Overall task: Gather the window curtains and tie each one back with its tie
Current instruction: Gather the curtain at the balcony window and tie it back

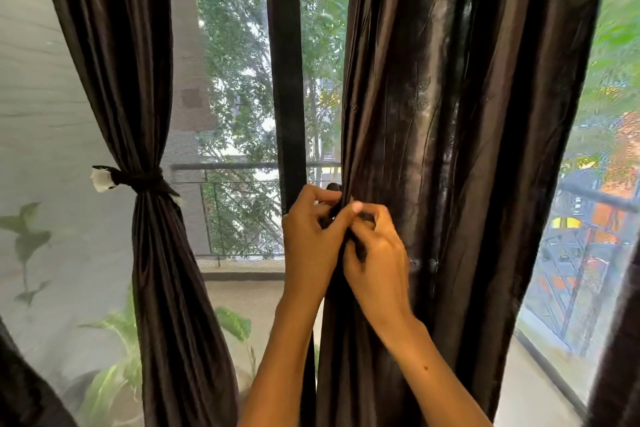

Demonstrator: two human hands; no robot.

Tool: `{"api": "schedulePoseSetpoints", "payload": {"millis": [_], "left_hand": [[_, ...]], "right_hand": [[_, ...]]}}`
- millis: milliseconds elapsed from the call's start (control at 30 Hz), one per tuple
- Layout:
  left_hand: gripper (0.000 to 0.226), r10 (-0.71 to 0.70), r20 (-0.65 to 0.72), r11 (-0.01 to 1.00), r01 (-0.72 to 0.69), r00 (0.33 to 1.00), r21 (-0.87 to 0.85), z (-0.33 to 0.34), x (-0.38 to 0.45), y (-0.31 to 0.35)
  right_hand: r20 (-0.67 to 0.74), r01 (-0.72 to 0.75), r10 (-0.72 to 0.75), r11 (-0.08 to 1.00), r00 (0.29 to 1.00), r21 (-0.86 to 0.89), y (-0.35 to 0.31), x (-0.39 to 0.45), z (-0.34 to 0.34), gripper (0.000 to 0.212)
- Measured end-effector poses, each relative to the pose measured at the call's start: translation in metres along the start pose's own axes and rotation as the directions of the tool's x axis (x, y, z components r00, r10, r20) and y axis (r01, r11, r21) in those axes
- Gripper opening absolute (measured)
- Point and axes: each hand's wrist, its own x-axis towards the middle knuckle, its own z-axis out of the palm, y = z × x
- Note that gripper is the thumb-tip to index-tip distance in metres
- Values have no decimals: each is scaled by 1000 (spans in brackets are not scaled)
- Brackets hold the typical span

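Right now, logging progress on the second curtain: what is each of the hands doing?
Left hand: fingers curled, pinching the dark tie at the curtain edge.
Right hand: fingers curled, pinching the same tie.

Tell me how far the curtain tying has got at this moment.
Done: the left curtain is gathered and cinched by its tie. In hand: the left hand and right hand pinch dark fabric at the edge of the right curtain, which hangs loose. Left: tying that one back.
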Motion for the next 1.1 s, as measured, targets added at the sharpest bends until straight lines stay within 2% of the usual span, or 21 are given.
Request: {"api": "schedulePoseSetpoints", "payload": {"millis": [67, 133, 200, 267, 300, 367, 433, 500, 533, 567, 633, 700, 733, 800, 900, 933, 967, 1033, 1100], "left_hand": [[13, 45, -71, 997, -41, 996, 59, 1, 5, -1], [13, 75, -99, 992, -65, 992, 104, 1, 9, -3], [14, 75, -95, 991, -63, 993, 120, 0, 12, -6], [16, 54, -75, 993, -45, 996, 111, 0, 13, -9], [17, 46, -65, 994, -39, 997, 105, -1, 14, -11], [19, 20, -46, 997, -17, 999, 74, -2, 16, -14], [18, -19, -25, 999, 19, 1000, 26, -2, 17, -16], [17, -35, -18, 999, 35, 999, 8, 0, 18, -17], [17, -30, -19, 999, 31, 999, 11, 0, 18, -18], [17, -18, -23, 999, 19, 1000, 26, 1, 19, -18], [18, 23, -50, 994, -18, 998, 104, 3, 20, -18], [21, 69, -95, 983, -52, 993, 174, 6, 20, -18], [23, 89, -112, 980, -67, 990, 186, 9, 19, -17], [23, 116, -120, 978, -92, 986, 187, 14, 15, -16], [22, 125, -109, 983, -109, 986, 145, 20, 10, -17], [21, 131, -106, 984, -116, 986, 136, 20, 9, -17], [21, 137, -99, 984, -124, 986, 128, 20, 8, -17], [20, 146, -64, 984, -139, 987, 110, 19, 6, -17], [19, 159, -12, 981, -157, 987, 111, 18, 4, -16]], "right_hand": [[69, 22, -31, 991, 997, 133, 5, 0, -4, 33], [96, -33, 7, 963, 995, 268, 11, 3, -9, 25], [-69, -107, 128, 962, 989, 253, 23, 8, -13, 22], [-258, -249, 284, 955, 924, 159, 39, 17, -14, 45], [-265, -332, 361, 931, 894, 148, 47, 21, -14, 65], [-142, -447, 480, 868, 866, 216, 60, 29, -11, 104], [-1, -508, 541, 791, 841, 341, 66, 37, -8, 119], [103, -538, 570, 679, 815, 499, 67, 45, -4, 107], [122, -533, 565, 655, 816, 536, 65, 47, -3, 94], [85, -492, 536, 685, 840, 538, 64, 47, -2, 76], [-141, -340, 413, 866, 900, 367, 61, 40, -1, 34], [-337, -181, 207, 978, 918, 108, 51, 25, 2, 15], [-364, -128, 130, 991, 922, 31, 43, 18, 5, 10], [-294, -93, 77, 995, 953, -38, 28, 9, 12, 10], [-107, -158, 160, 987, 981, 22, 10, 5, 17, 14], [-100, -125, 115, 988, 988, -96, 9, 5, 18, 13], [-89, -110, 99, 985, 991, -131, 8, 4, 18, 18], [-62, -76, 68, 987, 996, -140, 10, 0, 16, 28], [-34, -32, 27, 986, 999, -163, 14, -2, 17, 26]]}}
